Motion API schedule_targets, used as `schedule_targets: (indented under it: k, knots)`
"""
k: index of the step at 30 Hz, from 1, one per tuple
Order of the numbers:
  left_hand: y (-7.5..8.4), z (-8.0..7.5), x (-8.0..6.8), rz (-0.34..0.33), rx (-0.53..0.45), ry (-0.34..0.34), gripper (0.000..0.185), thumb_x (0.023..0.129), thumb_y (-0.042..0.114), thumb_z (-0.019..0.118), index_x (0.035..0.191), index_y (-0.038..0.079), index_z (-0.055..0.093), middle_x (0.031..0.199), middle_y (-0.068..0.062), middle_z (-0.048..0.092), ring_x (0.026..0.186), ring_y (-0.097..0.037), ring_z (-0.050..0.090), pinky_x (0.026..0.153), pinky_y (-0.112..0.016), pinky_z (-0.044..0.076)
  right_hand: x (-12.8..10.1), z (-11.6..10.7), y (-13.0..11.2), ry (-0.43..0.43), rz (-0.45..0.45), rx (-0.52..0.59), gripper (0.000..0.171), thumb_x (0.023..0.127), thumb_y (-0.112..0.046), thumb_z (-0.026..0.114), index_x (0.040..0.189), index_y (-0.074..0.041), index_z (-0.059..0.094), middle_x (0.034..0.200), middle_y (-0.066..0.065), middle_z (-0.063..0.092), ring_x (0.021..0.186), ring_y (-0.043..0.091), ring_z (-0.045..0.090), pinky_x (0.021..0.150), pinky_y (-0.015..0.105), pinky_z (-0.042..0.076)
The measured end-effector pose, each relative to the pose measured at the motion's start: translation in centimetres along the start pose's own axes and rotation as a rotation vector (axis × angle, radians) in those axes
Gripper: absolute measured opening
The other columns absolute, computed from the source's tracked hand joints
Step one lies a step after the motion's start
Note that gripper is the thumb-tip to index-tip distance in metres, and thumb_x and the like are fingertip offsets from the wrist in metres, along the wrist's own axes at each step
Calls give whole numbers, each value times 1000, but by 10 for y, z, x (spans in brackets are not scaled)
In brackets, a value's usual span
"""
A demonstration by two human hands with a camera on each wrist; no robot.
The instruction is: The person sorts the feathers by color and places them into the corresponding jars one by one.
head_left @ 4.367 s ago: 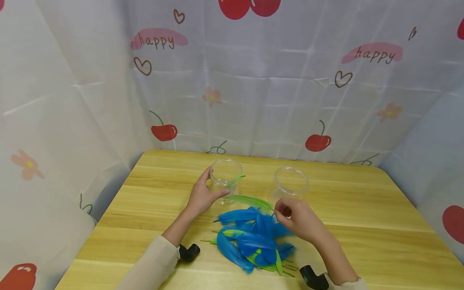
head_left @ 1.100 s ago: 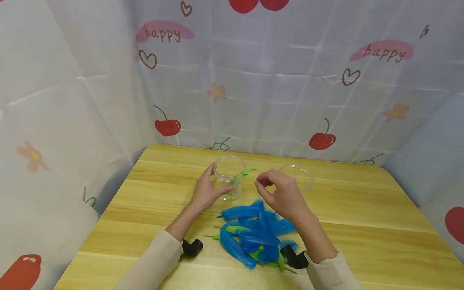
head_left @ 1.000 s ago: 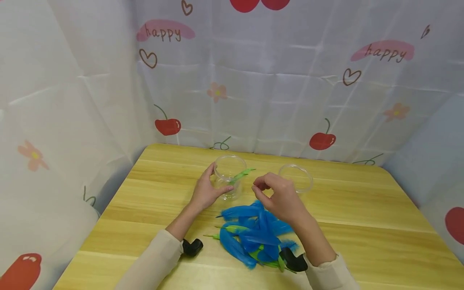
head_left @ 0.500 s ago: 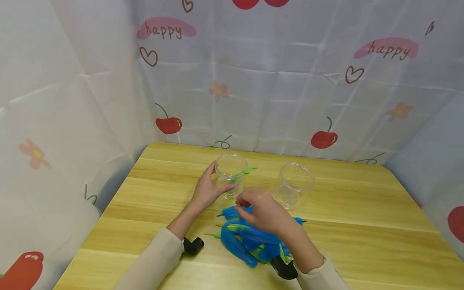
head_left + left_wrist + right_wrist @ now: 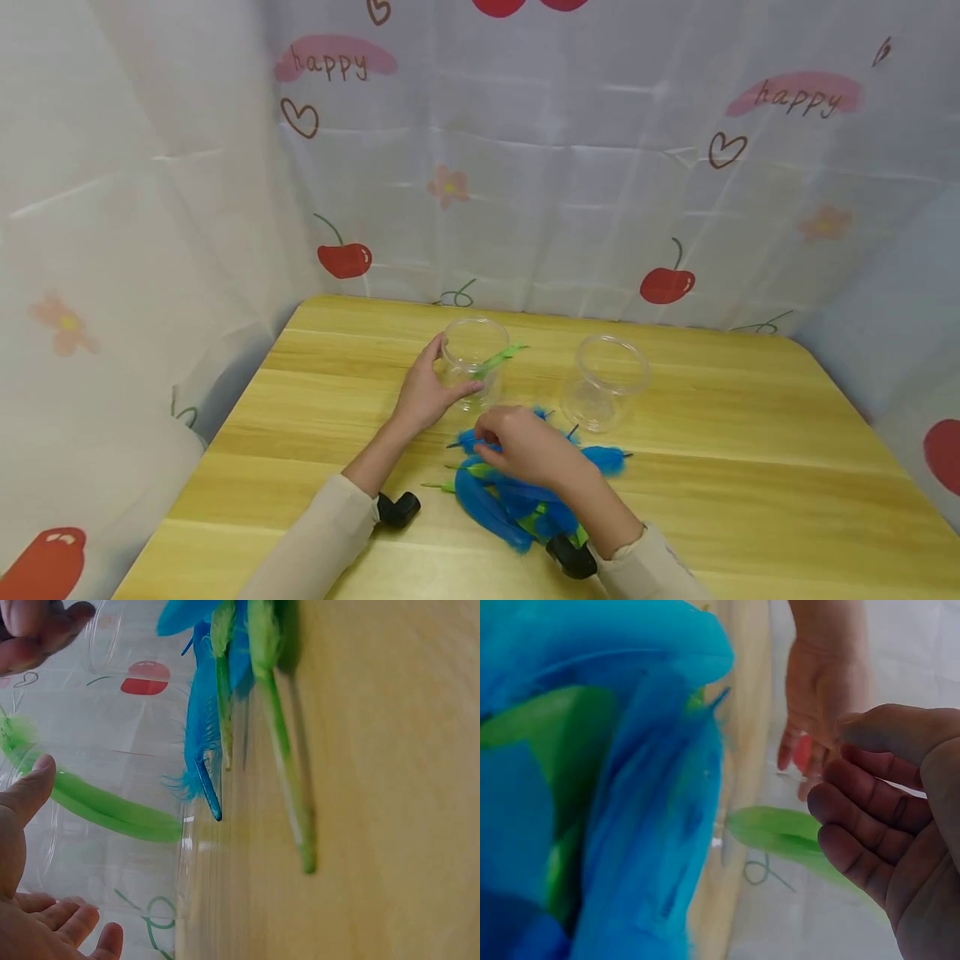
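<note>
My left hand [image 5: 427, 392] wraps its thumb and fingers around a clear plastic cup [image 5: 459, 354] standing at the back of the table. Green feathers [image 5: 498, 360] lean inside that cup, their tips poking past its rim. In the left wrist view a green feather [image 5: 112, 814] shows through the cup wall beside the thumb. Over the pile of blue feathers [image 5: 487, 508] hovers my right hand [image 5: 525, 446], fingers loosely bent, partly covering the pile. The right wrist view shows nothing between the right hand's thumb and fingers [image 5: 870, 817], with blue feathers [image 5: 652, 802] nearby.
A second clear cup [image 5: 596, 400] stands to the right of the first. Green feathers [image 5: 536, 521] lie mixed into the blue pile, quills sticking out left. Behind the wooden table [image 5: 750, 467] hangs a printed curtain [image 5: 525, 208]. Black wrist cameras [image 5: 399, 510] sit near both sleeves.
Earlier my right hand held a green feather near the second cup; now another green feather is in the left cup. The right hand has since moved down-left over the pile. The left hand stays.
</note>
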State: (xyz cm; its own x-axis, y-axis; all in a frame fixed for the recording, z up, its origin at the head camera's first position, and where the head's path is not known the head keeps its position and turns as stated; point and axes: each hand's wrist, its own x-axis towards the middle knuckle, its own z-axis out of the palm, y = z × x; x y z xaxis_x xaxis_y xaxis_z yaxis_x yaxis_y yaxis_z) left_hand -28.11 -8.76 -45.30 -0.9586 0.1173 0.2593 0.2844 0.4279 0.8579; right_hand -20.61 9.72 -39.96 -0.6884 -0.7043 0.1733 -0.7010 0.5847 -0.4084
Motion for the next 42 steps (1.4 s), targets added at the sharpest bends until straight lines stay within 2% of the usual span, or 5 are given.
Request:
schedule_targets:
  k: [5, 12, 21, 36, 42]
  knots:
    - [-3, -2, -1, -10, -1, 4, 98, 77, 30, 87, 154, 6, 32, 147, -18, 46, 133, -36, 44, 106, -55, 38, 6, 14, 0, -72, 27, 16, 5, 93, -8, 68, 90, -5, 70, 80, -3, 63, 68, 6, 54, 63, 21, 49]
    - [-3, -3, -3, -13, 0, -5, 98, 78, 31, 87, 154, 5, 30, 149, -17, 44, 135, -36, 42, 107, -55, 36, 12, 28, -1, -105, 35, 3, 9, 93, -3, 66, 86, -7, 71, 77, -3, 64, 62, 3, 51, 60, 19, 47]
    - [-3, -3, -3, -8, 8, -4, 98, 78, 29, 86, 154, 4, 29, 150, -17, 42, 136, -36, 41, 108, -55, 36, 20, 40, 1, -162, 58, -48, 21, 93, -6, 67, 73, -13, 65, 60, -10, 49, 52, 3, 42, 53, 18, 38]
    - [-1, -1, -2, -9, 5, -10, 99, 77, 32, 87, 154, 6, 30, 151, -16, 42, 137, -35, 40, 109, -55, 35, 26, 49, 2, -227, 95, -88, 15, 90, -9, 71, 76, -13, 70, 67, -8, 60, 56, 1, 49, 56, 17, 45]
    - [0, -1, -1, -10, 7, -7, 100, 77, 32, 87, 155, 6, 29, 151, -16, 41, 137, -35, 40, 108, -54, 36, 29, 51, -1, -228, 109, -93, 22, 92, -8, 69, 71, -14, 67, 60, -9, 52, 52, 2, 43, 52, 17, 39]
